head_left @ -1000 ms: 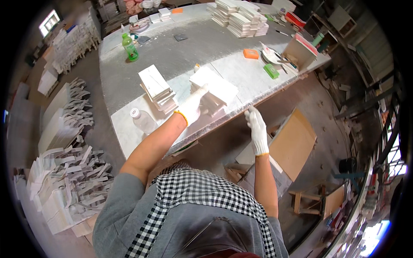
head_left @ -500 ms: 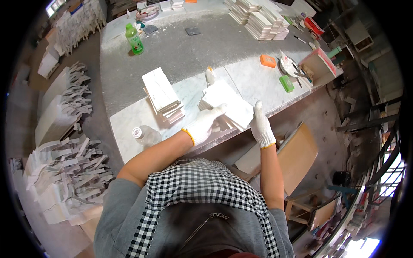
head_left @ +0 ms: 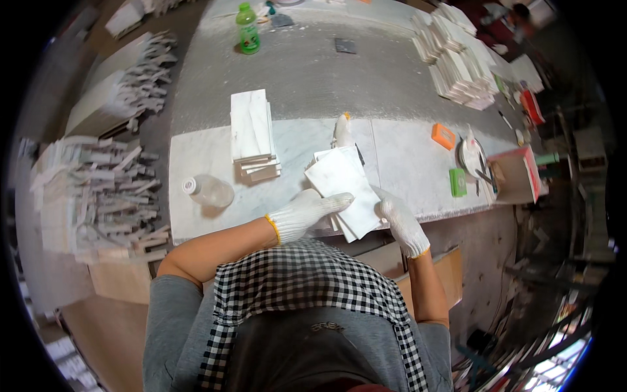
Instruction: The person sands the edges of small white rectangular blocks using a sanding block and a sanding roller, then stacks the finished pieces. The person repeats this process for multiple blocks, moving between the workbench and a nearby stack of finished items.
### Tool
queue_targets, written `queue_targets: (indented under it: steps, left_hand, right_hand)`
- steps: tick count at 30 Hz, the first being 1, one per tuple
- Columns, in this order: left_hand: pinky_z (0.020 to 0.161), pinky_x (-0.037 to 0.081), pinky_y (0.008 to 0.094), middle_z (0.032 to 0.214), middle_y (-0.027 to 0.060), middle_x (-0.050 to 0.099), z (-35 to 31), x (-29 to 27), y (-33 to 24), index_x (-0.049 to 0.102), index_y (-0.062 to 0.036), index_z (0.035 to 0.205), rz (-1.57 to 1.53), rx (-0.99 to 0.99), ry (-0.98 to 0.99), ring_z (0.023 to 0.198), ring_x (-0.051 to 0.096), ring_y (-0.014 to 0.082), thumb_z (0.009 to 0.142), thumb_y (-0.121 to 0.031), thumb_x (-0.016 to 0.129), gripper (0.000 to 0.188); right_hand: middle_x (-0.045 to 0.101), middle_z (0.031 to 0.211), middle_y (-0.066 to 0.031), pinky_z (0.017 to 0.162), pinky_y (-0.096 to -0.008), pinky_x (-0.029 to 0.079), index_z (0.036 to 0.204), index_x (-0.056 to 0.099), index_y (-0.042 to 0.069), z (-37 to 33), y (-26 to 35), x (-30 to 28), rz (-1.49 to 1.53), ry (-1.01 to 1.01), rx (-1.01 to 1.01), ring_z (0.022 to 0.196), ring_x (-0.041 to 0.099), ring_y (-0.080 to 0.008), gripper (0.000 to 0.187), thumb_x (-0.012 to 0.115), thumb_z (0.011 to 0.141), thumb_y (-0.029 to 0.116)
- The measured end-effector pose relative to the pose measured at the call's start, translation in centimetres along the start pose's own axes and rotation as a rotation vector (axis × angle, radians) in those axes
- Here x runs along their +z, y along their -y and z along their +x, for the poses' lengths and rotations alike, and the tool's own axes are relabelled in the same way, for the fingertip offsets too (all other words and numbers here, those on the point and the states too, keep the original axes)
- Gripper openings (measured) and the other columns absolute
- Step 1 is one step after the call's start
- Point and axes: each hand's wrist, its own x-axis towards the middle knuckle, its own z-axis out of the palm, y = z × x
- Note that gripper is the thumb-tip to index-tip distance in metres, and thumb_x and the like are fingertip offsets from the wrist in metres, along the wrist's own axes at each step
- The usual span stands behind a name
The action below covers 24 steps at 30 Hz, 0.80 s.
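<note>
Both my hands wear white knit gloves with yellow cuffs. My left hand (head_left: 304, 214) is closed on a white marble-like tile (head_left: 358, 206), its thumb lying across the top face. The tile is tilted over a small stack of similar tiles at the bench's near edge. At the tile's right edge, my right hand (head_left: 403, 225) has its fingers curled against it; the fingertips are partly hidden and blurred. Just beyond the stack lies a white object with an orange tip (head_left: 342, 130). Left of it, another stack of white tiles (head_left: 251, 127) rests on the pale slab.
A clear bottle (head_left: 210, 191) lies on the left. Farther off are a green bottle (head_left: 248, 29) and larger tile stacks (head_left: 460, 68). To the right sit an orange box (head_left: 443, 136), a green box (head_left: 458, 183), a bowl (head_left: 471, 157) and an open carton (head_left: 514, 175).
My view has shifted, so the bench sits differently in the picture. The tile has turned, its near end now pointing more toward me. My right hand's fingers have gone from upright to curled at its edge.
</note>
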Motion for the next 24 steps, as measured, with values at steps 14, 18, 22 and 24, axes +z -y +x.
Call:
queue_targets:
  steps: [14,18,22,24]
  left_hand:
    - [0.092,0.057,0.041,0.129,0.0158,0.06,-0.7,3.1,0.4,0.046,-0.0008,0.14,0.009,0.072,-0.326,0.115,0.063,0.0249,0.092,-0.028,0.071,0.06]
    - [0.093,0.057,0.0385,0.126,0.0158,0.062,-0.3,3.2,0.2,0.05,0.002,0.136,0.102,0.097,-0.347,0.113,0.064,0.0235,0.093,-0.028,0.07,0.057]
    - [0.091,0.058,0.0381,0.122,0.0162,0.065,-0.3,3.5,0.1,0.052,0.0034,0.133,-0.052,0.132,-0.397,0.108,0.067,0.0229,0.093,-0.028,0.07,0.054]
    - [0.089,0.059,0.0386,0.121,0.0165,0.065,-0.3,3.8,0.3,0.053,0.0035,0.132,-0.101,0.163,-0.415,0.105,0.068,0.0233,0.094,-0.027,0.068,0.052]
  right_hand:
    - [0.056,0.136,-0.0178,0.103,-0.0316,0.042,0.147,0.041,-0.003,-0.4,-1.3,0.1,0.083,0.203,-0.115,0.121,0.054,-0.0207,0.062,0.052,0.1,0.036]
    - [0.058,0.135,-0.0173,0.103,-0.0325,0.042,0.144,0.045,-0.003,-0.5,-0.5,0.5,0.113,0.21,-0.136,0.12,0.055,-0.0219,0.056,0.05,0.101,0.034]
    - [0.06,0.13,-0.0178,0.102,-0.0333,0.043,0.141,0.049,-0.001,-0.2,-0.7,0.9,0.133,0.182,-0.224,0.119,0.057,-0.0239,0.053,0.05,0.101,0.035]
    - [0.061,0.13,-0.0197,0.102,-0.0351,0.043,0.142,0.048,0.0,-0.3,-0.4,1.0,0.053,0.154,-0.218,0.119,0.057,-0.0266,0.053,0.05,0.101,0.034]
